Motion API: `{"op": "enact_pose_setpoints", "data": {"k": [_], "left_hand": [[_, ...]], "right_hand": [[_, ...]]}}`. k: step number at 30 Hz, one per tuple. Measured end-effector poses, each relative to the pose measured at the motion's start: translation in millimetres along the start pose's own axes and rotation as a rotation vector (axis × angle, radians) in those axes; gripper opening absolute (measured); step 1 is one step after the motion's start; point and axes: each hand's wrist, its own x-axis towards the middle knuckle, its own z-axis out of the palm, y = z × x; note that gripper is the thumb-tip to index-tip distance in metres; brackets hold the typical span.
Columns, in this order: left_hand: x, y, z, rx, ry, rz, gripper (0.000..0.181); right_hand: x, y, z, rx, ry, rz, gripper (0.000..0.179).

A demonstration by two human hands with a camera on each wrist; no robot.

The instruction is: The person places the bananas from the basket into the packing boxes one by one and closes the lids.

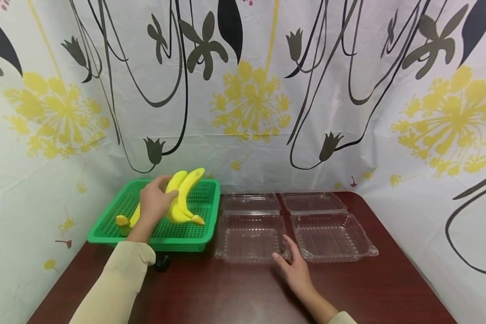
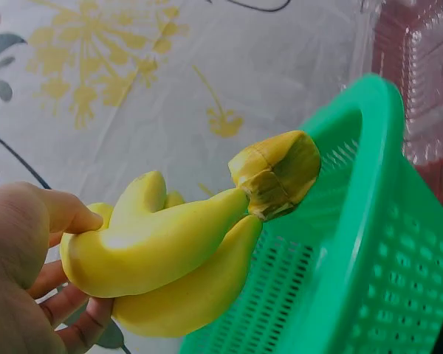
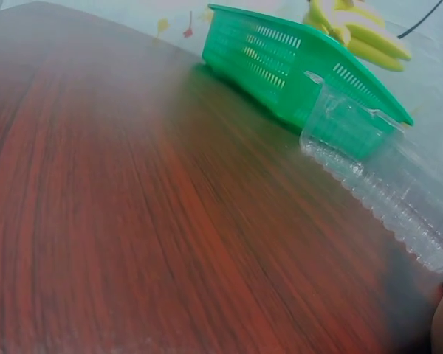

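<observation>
My left hand [image 1: 155,202] grips a bunch of yellow bananas [image 1: 181,198], thumb and fingers round the fruit, above the green basket [image 1: 215,211]. In the left wrist view the brownish stem end of the bunch [image 2: 170,251] points toward the basket's rim. More bananas [image 1: 123,221] lie in the basket, partly hidden by my left forearm. My right hand [image 1: 297,270] is at the near right corner of the left clear plastic container [image 1: 249,238], thumb and fingers apart, fingertips right at its rim. That container stands with its lid folded back.
A second clear plastic container [image 1: 332,236], also with its lid back, stands to the right. A small black object [image 1: 162,263] sits in front of the basket. The dark red table [image 1: 235,292] ends at a patterned curtain [image 1: 251,162].
</observation>
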Motion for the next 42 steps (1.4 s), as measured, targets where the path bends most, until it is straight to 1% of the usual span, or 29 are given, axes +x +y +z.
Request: {"op": "enact_pose_setpoints", "data": {"k": [5,9,14,22,28,31,35,38,42], "left_hand": [[-1.5,9.6,2.2,-0.032,-0.017,0.022,0.047],[-4.2,18.7,5.3,-0.057,-0.035,0.054,0.048],[-6.0,32.9,11.3,-0.083,-0.059,0.110,0.048],[-8.3,56.1,29.8,-0.115,-0.066,0.202,0.048],[-9.0,69.1,47.2,-0.119,-0.117,0.238,0.048],[-11.0,73.1,55.4,-0.113,-0.140,0.240,0.048],[-15.1,76.0,66.3,-0.114,-0.165,0.244,0.047],[-18.3,77.2,75.3,-0.117,-0.183,0.251,0.047],[-23.3,77.7,87.6,-0.093,-0.197,0.268,0.046]], "right_hand": [[-0.7,0,0,0.011,0.014,0.019,0.062],[-1.4,0,0,0.019,0.022,0.023,0.062],[-3.0,1,0,0.030,0.030,0.037,0.062],[-1.0,2,0,0.042,0.034,0.049,0.061],[0.8,1,-3,0.032,0.037,0.040,0.060],[-0.5,-5,-4,0.046,0.029,0.037,0.060],[-5.1,-26,-7,0.073,0.006,0.033,0.060],[-8.2,-39,-10,0.067,-0.002,0.036,0.059],[-9.3,-44,-11,0.046,0.003,0.037,0.058]]}}
